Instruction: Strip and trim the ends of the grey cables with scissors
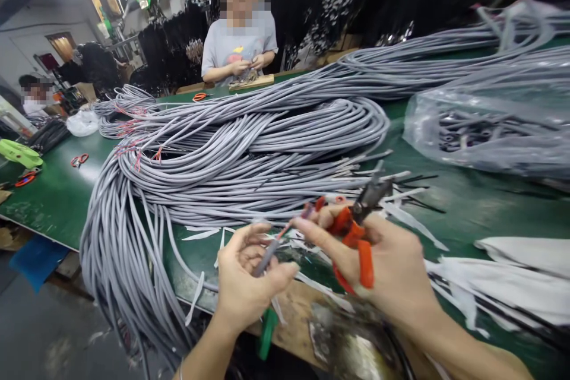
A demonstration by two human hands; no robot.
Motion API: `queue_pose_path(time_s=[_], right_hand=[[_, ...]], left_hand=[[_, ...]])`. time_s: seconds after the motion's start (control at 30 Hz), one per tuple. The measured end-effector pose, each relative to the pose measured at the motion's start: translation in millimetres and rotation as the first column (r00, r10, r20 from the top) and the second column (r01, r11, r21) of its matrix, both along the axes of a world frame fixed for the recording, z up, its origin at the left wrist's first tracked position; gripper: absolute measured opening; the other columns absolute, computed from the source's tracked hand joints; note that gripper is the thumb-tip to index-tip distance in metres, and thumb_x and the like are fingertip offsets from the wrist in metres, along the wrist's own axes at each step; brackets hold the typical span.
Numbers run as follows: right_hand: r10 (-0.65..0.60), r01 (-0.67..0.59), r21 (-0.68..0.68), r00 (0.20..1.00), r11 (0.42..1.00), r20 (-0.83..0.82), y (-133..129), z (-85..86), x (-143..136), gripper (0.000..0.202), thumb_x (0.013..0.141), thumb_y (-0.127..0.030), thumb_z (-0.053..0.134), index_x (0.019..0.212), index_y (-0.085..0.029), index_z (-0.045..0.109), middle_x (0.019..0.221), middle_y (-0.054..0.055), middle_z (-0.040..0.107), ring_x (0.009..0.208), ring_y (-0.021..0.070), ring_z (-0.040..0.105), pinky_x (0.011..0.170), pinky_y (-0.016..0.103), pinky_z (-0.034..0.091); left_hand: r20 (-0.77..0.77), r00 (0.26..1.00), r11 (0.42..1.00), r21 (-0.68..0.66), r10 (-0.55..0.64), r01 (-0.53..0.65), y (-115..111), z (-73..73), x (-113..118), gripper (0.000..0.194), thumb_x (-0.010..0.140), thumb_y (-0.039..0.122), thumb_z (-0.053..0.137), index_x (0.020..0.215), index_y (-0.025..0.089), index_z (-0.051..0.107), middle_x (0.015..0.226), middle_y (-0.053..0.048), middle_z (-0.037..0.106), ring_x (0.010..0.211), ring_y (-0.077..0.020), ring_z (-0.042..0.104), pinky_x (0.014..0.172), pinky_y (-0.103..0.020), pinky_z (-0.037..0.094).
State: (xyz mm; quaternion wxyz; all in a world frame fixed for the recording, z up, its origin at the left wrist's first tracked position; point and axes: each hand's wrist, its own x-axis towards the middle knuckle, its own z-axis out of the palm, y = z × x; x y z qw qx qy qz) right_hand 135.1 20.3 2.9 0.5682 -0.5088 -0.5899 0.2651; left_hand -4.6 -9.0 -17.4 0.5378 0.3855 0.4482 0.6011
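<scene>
While the bench (490, 208) carries heavy-looking cables (249, 184), the left hand (249, 279) curls around one cable (268, 254) above the near edge (springy, I'd judge; hold its thick part), and the right hand (378, 258), cradling snips (355, 234), seemingly pinches its red wire (284, 230), likely soft, easily nicked.

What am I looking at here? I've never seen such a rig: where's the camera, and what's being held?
There's no machine: a person works bare-handed, seen by one camera worn on the head, looking forward and down. The left hand holds a grey cable near its end, where reddish wires come out. The right hand grips an orange-handled cutting tool and seems to pinch those wires. On the green table lie grey cable bundles, white strips and a clear plastic bag; a co-worker is across it.
</scene>
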Motion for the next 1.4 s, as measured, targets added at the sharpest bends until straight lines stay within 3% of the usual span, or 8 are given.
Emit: queue_pose_path(time_s=[0.1,0.2,0.43,0.73,0.93,1.07,1.2,1.4], right_hand=[[-0.167,0.205,-0.094,0.937,0.974,0.308,18.5,1.4,20.8,0.029,0.073,-0.045,0.062,0.062,-0.021,0.053,0.053,-0.001,0.054,0.049,0.0129,0.049,0.052,0.026,0.040],[-0.070,0.331,-0.236,0.700,0.914,0.711,36.5,4.2,38.9,0.013,0.076,-0.028,0.063,0.069,-0.017,0.059,0.063,0.005,0.063,0.057,0.0160,0.057,0.056,0.026,0.038],[-0.006,0.432,-0.226,0.473,0.873,0.881,32.8,15.1,62.6,0.029,0.085,-0.020,0.046,0.090,-0.002,0.069,0.088,0.029,0.067,0.083,0.0370,0.062,0.059,0.036,0.036],[0.330,0.019,-0.365,0.384,0.931,0.862,26.6,-7.5,26.8,0.020,0.076,-0.012,0.054,0.066,-0.022,0.068,0.076,0.003,0.071,0.073,0.0185,0.064,0.062,0.025,0.042],[0.232,0.005,-0.245,0.306,0.969,0.923,29.5,-34.2,32.3,0.019,0.071,-0.002,0.049,0.072,-0.018,0.060,0.070,0.006,0.065,0.074,0.0217,0.062,0.060,0.028,0.037],[-0.023,-0.017,0.034,0.450,0.999,0.893,24.4,-37.4,40.7,0.028,0.070,-0.001,0.043,0.088,-0.020,0.055,0.069,0.003,0.063,0.061,0.0191,0.059,0.053,0.028,0.034],[-0.186,-0.180,0.442,0.724,0.879,0.664,11.9,-10.4,35.3,0.015,0.090,-0.016,0.040,0.094,-0.021,0.053,0.076,0.003,0.062,0.067,0.0172,0.057,0.063,0.030,0.040],[-0.170,-0.323,0.551,0.729,0.770,0.663,-4.6,18.0,23.2,0.012,0.089,-0.019,0.050,0.082,-0.022,0.059,0.058,-0.001,0.052,0.058,0.0147,0.043,0.060,0.031,0.031]], left_hand=[[-0.075,0.997,0.999,-0.038,0.036,-0.039,-0.2,-0.6,0.9,0.024,0.060,0.022,0.079,0.080,0.011,0.070,0.062,-0.001,0.063,0.049,-0.0082,0.057,0.046,-0.016,0.048],[-0.107,0.991,0.996,0.049,0.082,-0.077,0.0,-4.0,0.2,0.021,0.066,0.024,0.074,0.083,0.012,0.074,0.056,0.001,0.058,0.042,-0.0068,0.053,0.041,-0.016,0.045],[-0.190,0.980,0.998,0.020,0.061,-0.058,5.7,-7.1,-15.6,0.027,0.066,0.025,0.075,0.089,0.012,0.074,0.063,0.000,0.060,0.041,-0.0038,0.048,0.038,-0.013,0.039],[-0.121,0.993,0.994,0.111,-0.009,0.022,5.3,-0.9,-16.9,0.027,0.069,0.036,0.075,0.080,0.011,0.076,0.052,0.002,0.053,0.037,-0.0053,0.048,0.037,-0.016,0.041],[0.003,0.988,0.953,0.267,-0.153,0.147,2.7,-11.4,-19.8,0.024,0.075,0.036,0.072,0.090,0.018,0.077,0.065,-0.003,0.061,0.033,-0.0052,0.051,0.029,-0.014,0.034],[0.051,0.978,0.940,0.291,-0.201,0.178,2.3,-14.5,-21.9,0.028,0.075,0.036,0.072,0.100,0.025,0.075,0.065,-0.002,0.062,0.031,-0.0029,0.046,0.028,-0.013,0.031],[0.018,0.986,0.970,0.185,-0.165,0.159,0.5,-9.5,-20.0,0.030,0.071,0.039,0.075,0.095,0.021,0.076,0.060,-0.002,0.058,0.030,-0.0018,0.040,0.029,-0.014,0.028],[-0.105,0.988,0.977,0.168,-0.115,0.132,-1.7,-4.3,-14.6,0.029,0.071,0.039,0.074,0.090,0.018,0.078,0.059,0.000,0.049,0.032,-0.0011,0.036,0.031,-0.016,0.028]])
